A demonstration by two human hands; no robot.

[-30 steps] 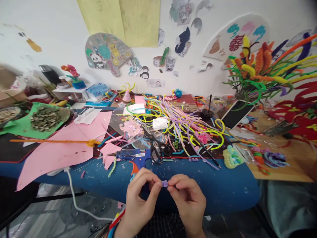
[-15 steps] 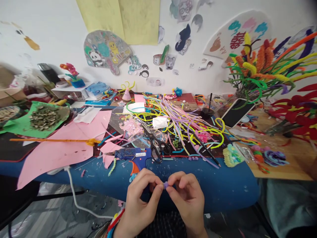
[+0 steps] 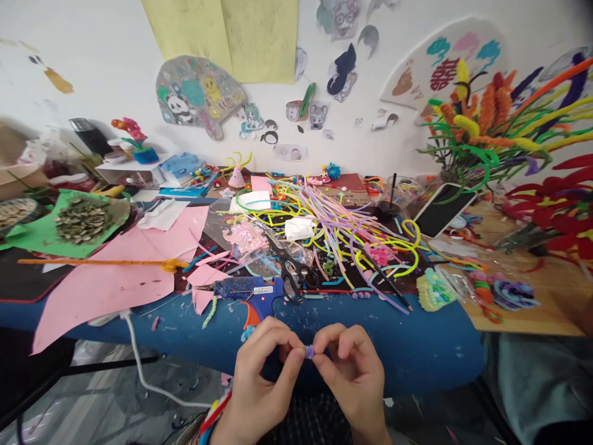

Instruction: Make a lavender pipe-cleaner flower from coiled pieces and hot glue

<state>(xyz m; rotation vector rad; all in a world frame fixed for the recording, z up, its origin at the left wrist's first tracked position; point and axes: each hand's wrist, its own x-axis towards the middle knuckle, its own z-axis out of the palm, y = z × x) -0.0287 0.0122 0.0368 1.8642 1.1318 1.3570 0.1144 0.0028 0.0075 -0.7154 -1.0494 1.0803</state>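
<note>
A short purple pipe cleaner piece [image 3: 309, 351] is pinched between my two hands, just in front of the table's near edge. My left hand [image 3: 266, 371] grips its left end with thumb and forefinger. On the other end, the thumb and forefinger of my right hand [image 3: 352, 374] are closed. Most of the small piece is covered by fingertips. Just beyond my left hand lies a blue hot glue gun [image 3: 250, 290] with an orange trigger. Black scissors [image 3: 296, 279] rest beside it, and a black pencil [image 3: 393, 289] lies to the right.
A heap of yellow, pink and purple pipe cleaners [image 3: 333, 216] covers the table's middle. Pink paper [image 3: 115, 284] spreads on the left, near a green sheet [image 3: 37, 232] bearing seeds. A phone [image 3: 442, 210] leans at right before pipe-cleaner flowers [image 3: 486, 123]. A white cable [image 3: 139, 364] hangs down.
My right hand has shifted very slightly right, and a little more of the purple piece shows between the fingertips. The things on the table have not moved.
</note>
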